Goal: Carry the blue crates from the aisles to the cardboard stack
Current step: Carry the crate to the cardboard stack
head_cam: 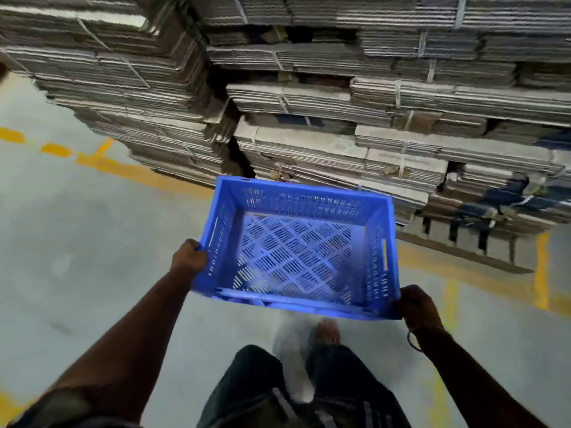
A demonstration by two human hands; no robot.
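Blue crate (296,251), empty, held off the floor (92,242) near the cardboard stack (340,143). I see left hand (188,257) and right hand (420,307) fingers clamped on opposite rims; uneven grip may tilt it into protruding bundles.

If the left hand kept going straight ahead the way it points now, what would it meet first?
Probably the cardboard stack. The left hand, gripping the blue crate, points toward it; depth is unclear.
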